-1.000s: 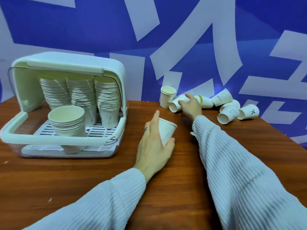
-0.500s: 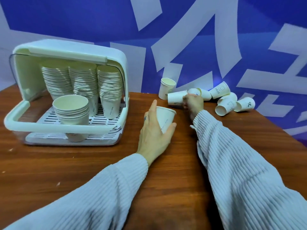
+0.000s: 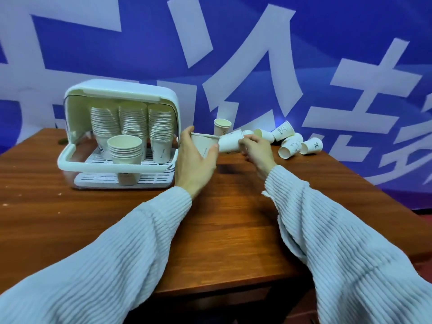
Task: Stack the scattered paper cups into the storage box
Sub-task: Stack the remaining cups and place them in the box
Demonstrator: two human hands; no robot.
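Head view: the left hand (image 3: 196,157) has its grip clamped round a paper cup (image 3: 203,146) above the surface (image 3: 222,218), mouth turned right; the right hand (image 3: 256,148) pinches a second cup (image 3: 230,142), its base entering that mouth. These cups look light and thin-walled, easily crushed, so hold the sidewall gently. Six loose cups (image 3: 289,149) remain nearby. The storage box (image 3: 117,134) holds four stacks.

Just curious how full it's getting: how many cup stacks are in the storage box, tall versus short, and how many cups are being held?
Tall stacks: 3
Short stacks: 1
Held cups, left hand, right hand: 2
Total: 6
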